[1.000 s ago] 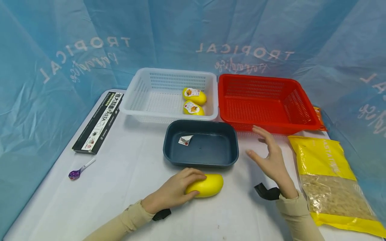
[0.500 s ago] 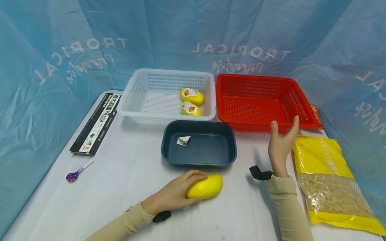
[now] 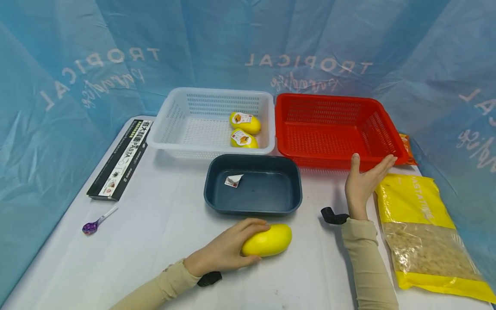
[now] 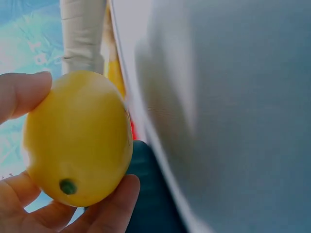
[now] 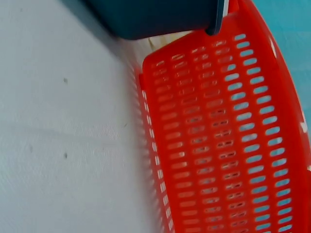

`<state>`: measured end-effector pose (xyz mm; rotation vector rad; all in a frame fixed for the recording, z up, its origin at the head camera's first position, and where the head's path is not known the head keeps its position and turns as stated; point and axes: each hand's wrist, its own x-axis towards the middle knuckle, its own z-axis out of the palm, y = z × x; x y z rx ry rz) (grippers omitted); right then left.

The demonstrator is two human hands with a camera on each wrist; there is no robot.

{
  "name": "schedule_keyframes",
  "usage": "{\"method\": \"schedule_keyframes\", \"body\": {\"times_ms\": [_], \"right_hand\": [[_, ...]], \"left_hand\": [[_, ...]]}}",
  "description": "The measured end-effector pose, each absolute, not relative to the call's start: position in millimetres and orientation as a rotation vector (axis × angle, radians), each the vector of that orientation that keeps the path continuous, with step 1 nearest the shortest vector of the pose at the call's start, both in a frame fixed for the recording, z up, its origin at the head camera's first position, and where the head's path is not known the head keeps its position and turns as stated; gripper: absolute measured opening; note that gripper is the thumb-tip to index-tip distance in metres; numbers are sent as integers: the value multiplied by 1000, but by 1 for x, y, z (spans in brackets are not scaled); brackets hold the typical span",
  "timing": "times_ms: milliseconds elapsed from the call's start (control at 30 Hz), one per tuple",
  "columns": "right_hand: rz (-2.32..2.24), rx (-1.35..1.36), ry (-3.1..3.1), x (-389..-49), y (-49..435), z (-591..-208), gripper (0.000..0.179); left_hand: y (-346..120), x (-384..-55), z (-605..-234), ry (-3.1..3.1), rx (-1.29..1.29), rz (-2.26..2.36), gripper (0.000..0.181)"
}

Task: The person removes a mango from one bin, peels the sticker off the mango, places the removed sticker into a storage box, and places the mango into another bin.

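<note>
My left hand (image 3: 228,247) grips a smooth yellow mango (image 3: 268,241) in front of the dark blue tray (image 3: 252,212). In the left wrist view the thumb and fingers lie around the mango (image 4: 80,136), whose small green stem spot faces the camera. My right hand (image 3: 364,185) is held with fingers straight and thumb apart, holding nothing. It overlaps the front right edge of the red basket (image 3: 321,162) in the head view. The right wrist view shows the slotted red basket (image 5: 214,131) and no fingers.
Two labelled mangoes (image 3: 245,123) lie in the white basket (image 3: 209,148). A peeled sticker (image 3: 233,181) is inside the blue tray. To the left are a black pasta box (image 3: 120,161) and a purple lollipop (image 3: 93,226). A yellow pasta bag (image 3: 430,237) lies at right, an orange packet (image 3: 407,148) behind it.
My right hand has moved right towards the front of the red basket, its fingers now straighter and turned outward. The left hand keeps its grip on the mango, nearly in place.
</note>
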<state>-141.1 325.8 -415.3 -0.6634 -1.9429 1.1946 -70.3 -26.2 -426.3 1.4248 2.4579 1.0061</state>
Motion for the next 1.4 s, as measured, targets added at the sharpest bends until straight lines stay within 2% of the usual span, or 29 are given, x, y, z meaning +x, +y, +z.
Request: {"method": "schedule_keyframes", "body": {"times_ms": [267, 633, 967, 1167, 1400], "right_hand": [[1161, -676, -1995, -145, 331, -421, 108], [1142, -625, -2014, -147, 333, -427, 105], [1128, -648, -2037, -149, 334, -427, 82], [1131, -653, -2052, -150, 334, -427, 80], [1152, -671, -2041, -150, 335, -428, 78]], "left_hand": [[-9, -84, -395, 2421, 1499, 1048, 69], [39, -150, -351, 2437, 1332, 1162, 65], [79, -203, -340, 2515, 1186, 1213, 65], [95, -230, -339, 2523, 1101, 1235, 65], [109, -248, -341, 2531, 1090, 1226, 63]]}}
